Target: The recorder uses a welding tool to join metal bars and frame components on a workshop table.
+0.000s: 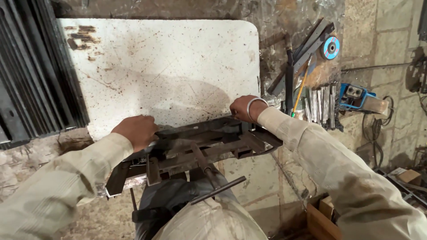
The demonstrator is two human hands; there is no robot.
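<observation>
A dark metal jig or clamp frame (200,144) of welded bars sits across my lap at the near edge of a white rust-speckled sheet (164,66). My left hand (135,130) is closed over the frame's left end, fingers curled down onto the metal. My right hand (242,108), with a silver bangle at the wrist, grips the frame's far right end. A thin steel rod handle (218,190) sticks out from the frame toward me. What lies under either palm is hidden.
Black metal strips (35,75) are stacked at left. At right lie a blue grinding disc (331,47), flat dark bars (302,53), a row of short steel pieces (322,106) and a blue power tool (356,97) with cable. A wooden box (322,220) stands bottom right.
</observation>
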